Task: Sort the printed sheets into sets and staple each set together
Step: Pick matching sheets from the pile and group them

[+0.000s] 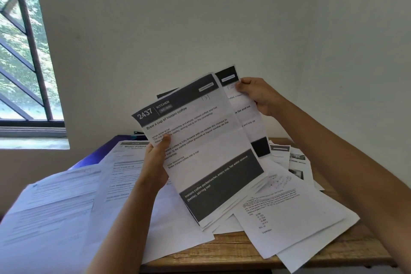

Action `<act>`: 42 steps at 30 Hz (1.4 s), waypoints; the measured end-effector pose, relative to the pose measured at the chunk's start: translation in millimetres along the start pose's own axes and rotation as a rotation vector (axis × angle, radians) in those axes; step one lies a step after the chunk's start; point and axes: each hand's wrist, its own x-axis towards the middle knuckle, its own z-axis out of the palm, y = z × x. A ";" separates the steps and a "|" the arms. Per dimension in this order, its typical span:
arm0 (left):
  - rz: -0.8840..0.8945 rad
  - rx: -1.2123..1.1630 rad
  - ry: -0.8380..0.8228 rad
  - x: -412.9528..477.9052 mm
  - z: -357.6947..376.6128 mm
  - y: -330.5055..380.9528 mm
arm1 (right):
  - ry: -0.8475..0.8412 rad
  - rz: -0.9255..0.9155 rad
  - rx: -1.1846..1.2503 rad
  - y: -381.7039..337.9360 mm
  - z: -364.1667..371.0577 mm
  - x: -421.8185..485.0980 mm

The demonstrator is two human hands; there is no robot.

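Both hands hold printed sheets up above the wooden table; no stapler in view.

Left hand fingers closed on the left edge of the front sheet, headed "2437 KITCHEN – Brew a cup of instant coffee", thumb on its face; more sheet edges show under its bottom corner. Right hand fingers pinched shut on the top right corner of a second sheet, which sits behind and right of the front sheet. Loose sheets cover the table below the front sheet, overlapping, some overhanging the near edge. Window far left of the table.
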 end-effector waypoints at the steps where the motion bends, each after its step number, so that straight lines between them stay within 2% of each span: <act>1: -0.011 0.009 0.011 0.6 0.1 -0.2 | -0.010 0.028 -0.007 -0.6 1.7 1.0; 7: -0.065 0.058 0.080 1.6 2.6 -0.8 | 0.036 0.213 -0.049 -3.8 6.1 3.4; 11: -0.090 0.076 0.079 0.3 6.0 0.6 | 0.092 0.214 -0.140 -10.7 4.8 10.8; 14: -0.104 0.118 0.094 0.2 4.8 -0.4 | 0.061 0.202 -0.205 -6.5 9.3 8.5; 18: -0.109 0.144 0.135 0.9 2.9 -2.1 | -0.083 0.284 -0.170 7.2 6.4 -5.0; 24: -0.129 0.223 0.118 1.9 -0.2 -4.7 | -0.323 0.354 0.089 42.5 -13.0 -16.3; 28: -0.145 0.252 0.080 0.7 0.9 -7.4 | -0.436 0.362 0.074 64.0 -16.9 -24.5; 33: -0.245 0.241 0.017 -3.7 3.8 -8.0 | -0.341 0.383 0.140 90.5 -0.5 -33.8; 38: -0.350 0.282 -0.133 -7.0 7.3 -7.4 | -0.317 0.567 0.077 109.5 3.6 -40.4; 42: -0.367 0.334 -0.156 -6.3 8.1 -10.7 | -0.288 0.602 0.067 120.1 4.7 -45.1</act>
